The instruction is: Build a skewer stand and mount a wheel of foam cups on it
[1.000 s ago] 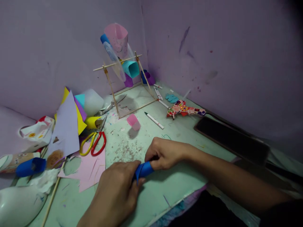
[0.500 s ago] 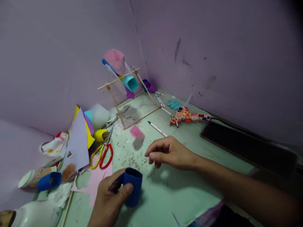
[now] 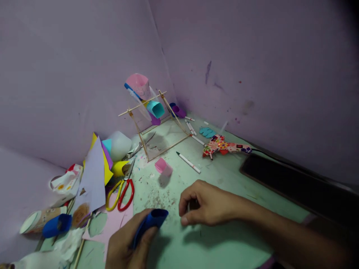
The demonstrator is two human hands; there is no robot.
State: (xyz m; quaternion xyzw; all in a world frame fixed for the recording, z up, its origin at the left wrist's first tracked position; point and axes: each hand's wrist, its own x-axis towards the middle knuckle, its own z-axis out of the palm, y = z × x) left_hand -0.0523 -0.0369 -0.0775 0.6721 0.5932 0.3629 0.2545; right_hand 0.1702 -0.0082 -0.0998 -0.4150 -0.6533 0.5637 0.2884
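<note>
In the head view, my left hand [image 3: 127,239] is closed around a blue paper tube [image 3: 151,224] low in front of me. The tube leans over to the right, with its rim uppermost. To its right, my right hand [image 3: 206,203] hovers over the table, fingers curled in and thumb close to the fingertips; no object shows in it. A small pink paper tube [image 3: 163,167] lies beyond both hands, and a white marker with a dark tip [image 3: 188,162] rests above my right hand.
A stick frame [image 3: 168,147] carries a wheel of colored paper cups [image 3: 138,86]. At right are a floral glue gun [image 3: 224,145] and a dark flat panel [image 3: 291,179]. Scissors [image 3: 127,196], pink paper [image 3: 117,224], another blue tube [image 3: 57,225] and colored sheets [image 3: 94,175] crowd the left.
My left hand has tipped the blue tube from upright to slanting right. My right hand sits lower, its fingers more curled. The view has tilted up, so the whole marker shows.
</note>
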